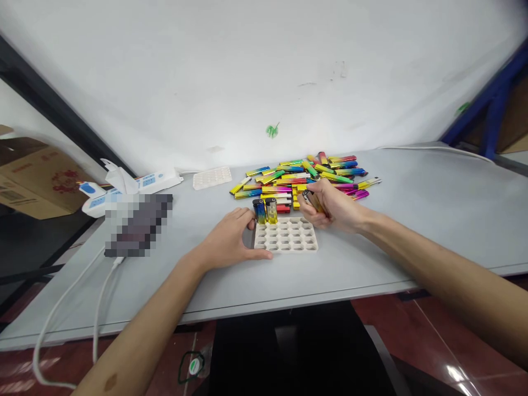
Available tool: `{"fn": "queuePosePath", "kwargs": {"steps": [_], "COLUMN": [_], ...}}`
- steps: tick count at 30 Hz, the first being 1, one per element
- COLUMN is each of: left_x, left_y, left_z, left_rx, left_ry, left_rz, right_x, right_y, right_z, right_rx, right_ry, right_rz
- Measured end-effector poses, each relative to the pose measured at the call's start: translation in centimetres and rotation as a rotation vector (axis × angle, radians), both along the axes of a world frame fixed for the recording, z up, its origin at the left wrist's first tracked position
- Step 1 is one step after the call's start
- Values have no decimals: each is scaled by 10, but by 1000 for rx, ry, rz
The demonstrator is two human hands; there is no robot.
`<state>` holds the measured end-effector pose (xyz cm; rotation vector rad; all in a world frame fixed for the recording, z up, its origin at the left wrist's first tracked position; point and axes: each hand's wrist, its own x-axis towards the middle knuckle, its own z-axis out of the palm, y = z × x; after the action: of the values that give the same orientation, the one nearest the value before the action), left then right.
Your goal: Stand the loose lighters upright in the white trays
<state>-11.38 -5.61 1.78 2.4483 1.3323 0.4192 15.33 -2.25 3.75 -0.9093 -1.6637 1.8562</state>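
Observation:
A white tray with rows of holes (286, 248) lies on the table in front of me. Two lighters stand upright in its back left holes: a blue-and-yellow lighter (259, 211) and a yellow lighter with a silvery top (271, 210). My left hand (233, 236) rests at the tray's left side, thumb stretched along the near edge and fingers by the back corner. Just above the tray's back right corner, my right hand (330, 208) grips a dark-topped lighter (313, 202), its body partly covered by my fingers. Behind the tray spreads a pile of shiny multicoloured lighters (284, 181).
A second white holed tray (212, 178) lies back left near the wall. Further left are a power strip (152, 180) with plugs, a pixelated dark object (140, 225) with white cables (101, 297), and a cardboard box (39, 179). The table's front edge (297, 305) runs close to me.

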Motion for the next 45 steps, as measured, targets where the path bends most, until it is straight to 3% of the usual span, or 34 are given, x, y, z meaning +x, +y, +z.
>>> {"fn": "queuePosePath", "kwargs": {"steps": [11,19,27,33,37,45], "left_x": [1,0,1,1,1,1], "left_y": [-1,-1,-1,-2,-1,-1], "left_z": [2,1,2,0,0,-1], "left_rx": [-1,-7,0,29,27,39], "left_ry": [-11,-11,-13,-22,-9,10], "left_rz": [3,-1,4,0,0,-12], "right_x": [-4,-2,-6,-6,-7,-12], "right_y": [3,2,0,-1,-1,0], "right_z": [1,3,1,-1,-5,-15], "right_rx": [33,17,113,358,355,699], "right_ry": [55,84,66,3,31,-170], "right_rz": [-181,-209,-243,-173,-84,-244]}}
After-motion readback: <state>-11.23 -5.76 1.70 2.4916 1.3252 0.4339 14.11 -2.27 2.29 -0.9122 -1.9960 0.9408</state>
